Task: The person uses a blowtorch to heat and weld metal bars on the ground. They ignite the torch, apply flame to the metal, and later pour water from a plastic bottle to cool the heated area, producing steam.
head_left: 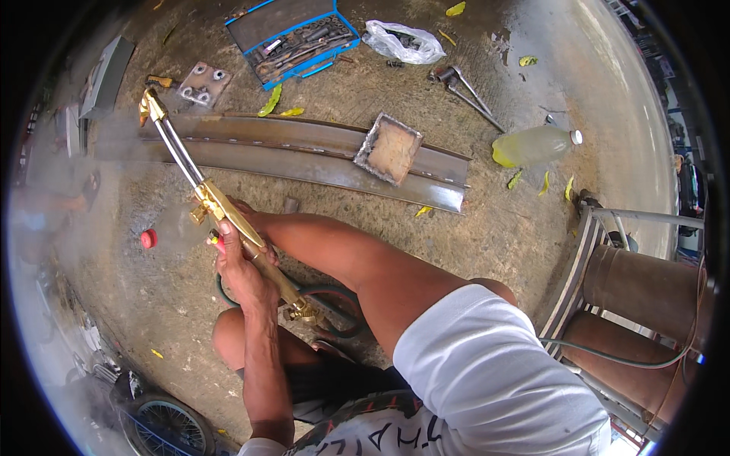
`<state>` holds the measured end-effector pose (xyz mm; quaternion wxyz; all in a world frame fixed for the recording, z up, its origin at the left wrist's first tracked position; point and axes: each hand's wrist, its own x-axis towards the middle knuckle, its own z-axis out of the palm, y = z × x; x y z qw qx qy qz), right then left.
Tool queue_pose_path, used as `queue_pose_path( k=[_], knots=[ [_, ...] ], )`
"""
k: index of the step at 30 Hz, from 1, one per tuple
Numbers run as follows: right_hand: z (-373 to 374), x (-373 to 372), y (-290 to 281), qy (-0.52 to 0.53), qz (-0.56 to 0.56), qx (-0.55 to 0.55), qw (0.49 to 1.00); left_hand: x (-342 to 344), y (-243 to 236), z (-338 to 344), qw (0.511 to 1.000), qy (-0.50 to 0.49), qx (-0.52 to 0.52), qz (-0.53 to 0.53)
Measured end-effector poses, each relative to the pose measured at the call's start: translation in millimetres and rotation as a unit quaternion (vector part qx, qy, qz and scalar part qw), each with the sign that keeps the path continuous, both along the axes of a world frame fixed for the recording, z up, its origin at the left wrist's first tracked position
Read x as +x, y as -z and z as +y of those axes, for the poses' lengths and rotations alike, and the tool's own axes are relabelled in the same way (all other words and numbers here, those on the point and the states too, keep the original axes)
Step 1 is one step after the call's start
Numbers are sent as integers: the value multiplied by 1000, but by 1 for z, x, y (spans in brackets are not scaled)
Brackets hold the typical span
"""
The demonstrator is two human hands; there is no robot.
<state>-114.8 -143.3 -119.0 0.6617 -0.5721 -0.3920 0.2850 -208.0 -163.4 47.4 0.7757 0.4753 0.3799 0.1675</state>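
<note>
My left hand (239, 270) is closed on a small pink-and-yellow object (217, 240), apparently a lighter, against the handle of a brass cutting torch (228, 213). My right hand (255, 220) grips the torch from behind, its fingers partly hidden by it. The torch slants up-left, its angled head above a long rusty steel channel (296, 162). A square metal plate with welded edges (388, 148) lies on the channel. Dark hoses (327, 296) curl below the torch, and a red cap (149, 239) lies on the concrete to the left.
A blue toolbox (293, 45), plastic bag (403, 42), small plate with nuts (205, 83) and wrenches (468, 99) lie beyond. A bottle of yellowish liquid (536, 148) lies at right, above gas cylinders (631, 289) on a rack. A wheel (167, 425) is at lower left.
</note>
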Motion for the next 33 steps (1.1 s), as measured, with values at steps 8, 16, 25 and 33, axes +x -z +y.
queue_pose_path(
  k=[8,16,25,33],
  knots=[
    [9,-43,20,-13,399,196,896,-6,10,13,1000,16,-18,-13],
    [19,-38,72,-26,249,252,935,-15,10,21,998,53,-25,-38],
    [16,-33,59,-5,252,151,956,-22,4,27,996,69,-4,-53],
    [-2,-9,15,56,196,-208,957,-21,9,32,996,70,9,-58]
  ],
)
